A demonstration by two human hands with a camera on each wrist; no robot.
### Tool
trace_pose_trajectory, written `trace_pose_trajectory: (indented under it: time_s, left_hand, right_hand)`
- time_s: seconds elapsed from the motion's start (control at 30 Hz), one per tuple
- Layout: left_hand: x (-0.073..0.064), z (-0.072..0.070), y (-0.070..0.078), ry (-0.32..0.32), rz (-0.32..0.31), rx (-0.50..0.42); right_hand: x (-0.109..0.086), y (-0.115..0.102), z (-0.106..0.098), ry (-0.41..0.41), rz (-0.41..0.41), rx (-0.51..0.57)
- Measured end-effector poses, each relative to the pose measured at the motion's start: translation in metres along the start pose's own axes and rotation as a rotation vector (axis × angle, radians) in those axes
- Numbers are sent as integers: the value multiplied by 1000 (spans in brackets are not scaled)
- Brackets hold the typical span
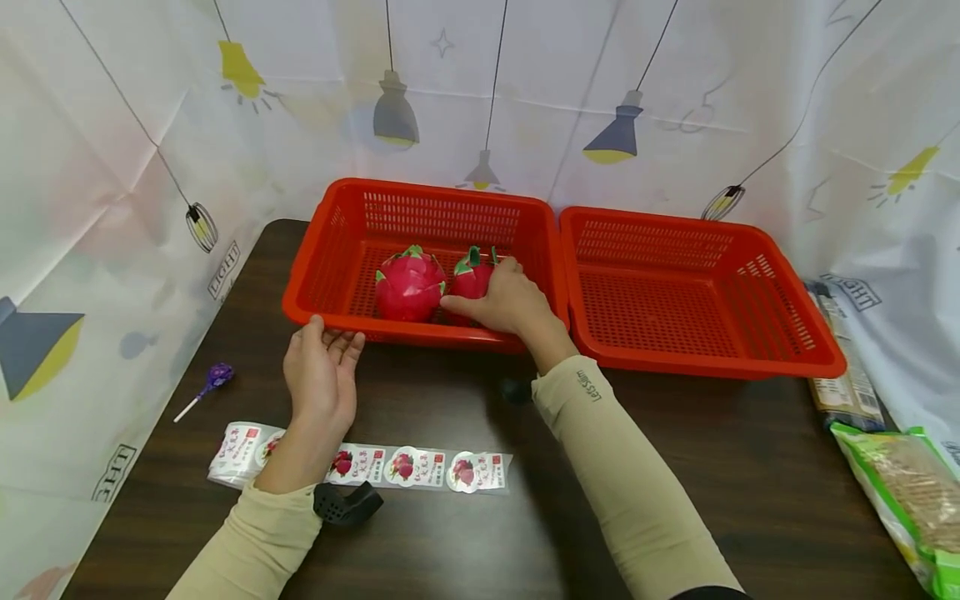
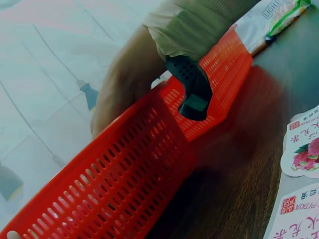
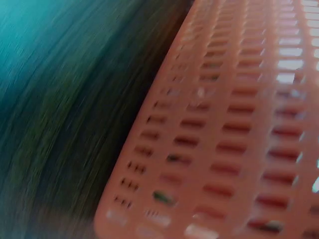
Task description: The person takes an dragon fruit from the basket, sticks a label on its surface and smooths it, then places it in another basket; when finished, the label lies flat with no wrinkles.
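Note:
Two pink dragon fruits with green tips sit in the left red basket [image 1: 337, 323]. My right hand [image 1: 510, 296] reaches over its front rim and grips the right-hand dragon fruit [image 1: 471, 282], thumb at its near left side, other fingers on its right. The other dragon fruit [image 1: 410, 285] stands just left of it. At the basket's front left corner my left hand [image 1: 322, 375] holds the rim, thumb over the edge and fingers below. In the left wrist view my right hand [image 2: 119, 89] dips behind the basket wall [image 2: 107, 181]. The right wrist view shows blurred basket slots [image 3: 229, 149].
A second red basket [image 1: 697, 364] adjoins on the right. A strip of dragon fruit stickers [image 1: 420, 467] lies in front, partly under my left forearm. A purple lollipop [image 1: 216, 377] lies at left. Packaged goods [image 1: 911, 492] stand at the right edge; a printed curtain [image 1: 450, 92] hangs behind.

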State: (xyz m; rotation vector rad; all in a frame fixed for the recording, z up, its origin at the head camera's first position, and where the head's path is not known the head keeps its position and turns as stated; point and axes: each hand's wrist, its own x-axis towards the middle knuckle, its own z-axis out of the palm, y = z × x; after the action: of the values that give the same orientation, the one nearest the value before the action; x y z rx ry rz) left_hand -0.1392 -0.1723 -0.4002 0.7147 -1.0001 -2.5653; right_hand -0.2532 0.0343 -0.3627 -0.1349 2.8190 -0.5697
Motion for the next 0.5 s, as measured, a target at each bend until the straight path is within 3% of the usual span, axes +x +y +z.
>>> trace_pose_trajectory:
  time_s: [0.2,0.5]
  left_hand:
    - [-3,4,-2,13,57,6]
    - [-2,8,-7,41,78,-34]
  right_hand:
    - [4,3,-6,-70,2,47]
    - [10,7,-7,-71,15,88]
